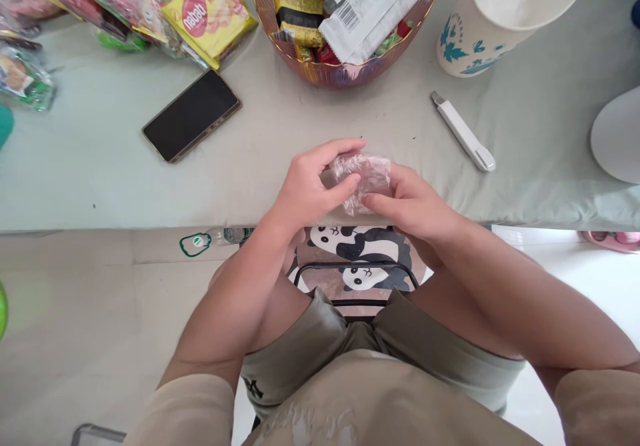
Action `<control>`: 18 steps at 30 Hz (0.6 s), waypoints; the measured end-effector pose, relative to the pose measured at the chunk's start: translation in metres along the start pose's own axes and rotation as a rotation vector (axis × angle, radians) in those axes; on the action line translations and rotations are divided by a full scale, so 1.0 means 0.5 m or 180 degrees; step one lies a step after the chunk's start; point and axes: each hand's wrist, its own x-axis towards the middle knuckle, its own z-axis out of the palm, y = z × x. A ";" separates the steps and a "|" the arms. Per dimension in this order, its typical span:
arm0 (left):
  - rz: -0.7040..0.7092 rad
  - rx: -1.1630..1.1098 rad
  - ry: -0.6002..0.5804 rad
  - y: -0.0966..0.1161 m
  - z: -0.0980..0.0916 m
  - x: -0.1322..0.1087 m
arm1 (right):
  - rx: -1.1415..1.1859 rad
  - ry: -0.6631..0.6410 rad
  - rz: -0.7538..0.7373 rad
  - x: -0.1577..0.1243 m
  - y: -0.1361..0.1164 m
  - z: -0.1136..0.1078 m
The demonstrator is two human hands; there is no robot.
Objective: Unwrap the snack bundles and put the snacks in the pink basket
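Observation:
Both my hands meet above the near edge of the table (100, 166), pinching a small packet in crinkled clear plastic wrap (367, 174). My left hand (310, 189) curls over its left side, thumb and fingers closed on the wrap. From the right, my right hand (407, 203) grips its lower side. What the wrap holds is too unclear to name.
A pink wire basket (345, 73) full of snack packets stands at the back centre. A black phone (191, 115) lies to the left, with a yellow wafer pack (209, 13) and other snacks behind it. A white utility knife (463, 131) and a patterned paper cup (495, 19) are at right.

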 end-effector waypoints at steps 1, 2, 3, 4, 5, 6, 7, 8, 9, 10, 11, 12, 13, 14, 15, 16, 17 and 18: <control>-0.0061 -0.0102 0.0040 -0.003 0.002 0.001 | -0.0093 0.0036 -0.0031 0.000 0.000 -0.001; -0.0116 -0.0233 0.0093 -0.006 0.004 0.003 | -0.0164 0.0107 -0.0045 0.000 0.001 -0.001; -0.0169 -0.0383 0.0167 -0.009 0.005 0.005 | -0.0225 0.0237 -0.0059 0.001 0.002 -0.002; -0.0228 -0.0552 0.0254 -0.012 0.006 0.007 | -0.0285 0.0430 -0.0074 0.002 0.003 -0.004; -0.0310 -0.0731 0.0331 -0.015 0.006 0.009 | -0.0337 0.0681 -0.0111 0.003 0.005 -0.006; -0.0418 -0.0911 0.0375 -0.017 0.006 0.011 | -0.0374 0.0942 -0.0176 0.004 0.008 -0.008; -0.0540 -0.1067 0.0371 -0.019 0.005 0.012 | -0.0385 0.1174 -0.0278 0.006 0.010 -0.011; -0.0663 -0.1173 0.0325 -0.019 0.005 0.012 | -0.0377 0.1349 -0.0406 0.007 0.012 -0.015; -0.0777 -0.1220 0.0248 -0.019 0.004 0.012 | -0.0356 0.1433 -0.0531 0.008 0.014 -0.018; -0.0871 -0.1215 0.0151 -0.018 0.004 0.011 | -0.0337 0.1416 -0.0626 0.009 0.014 -0.020; -0.0937 -0.1175 0.0056 -0.016 0.004 0.010 | -0.0345 0.1324 -0.0658 0.009 0.013 -0.022; -0.0975 -0.1129 -0.0027 -0.014 0.004 0.009 | -0.0394 0.1196 -0.0619 0.009 0.012 -0.023; -0.0994 -0.1100 -0.0095 -0.011 0.005 0.008 | -0.0468 0.1086 -0.0532 0.008 0.009 -0.023; -0.0997 -0.1103 -0.0137 -0.009 0.006 0.007 | -0.0539 0.1015 -0.0432 0.008 0.007 -0.023; -0.0994 -0.1137 -0.0152 -0.007 0.007 0.006 | -0.0586 0.0996 -0.0349 0.008 0.005 -0.023; -0.0997 -0.1188 -0.0147 -0.006 0.009 0.006 | -0.0590 0.1035 -0.0304 0.009 0.003 -0.022; -0.1011 -0.1248 -0.0126 -0.005 0.010 0.005 | -0.0547 0.1113 -0.0290 0.010 0.002 -0.022; -0.1030 -0.1316 -0.0101 -0.006 0.011 0.006 | -0.0468 0.1201 -0.0296 0.011 0.002 -0.021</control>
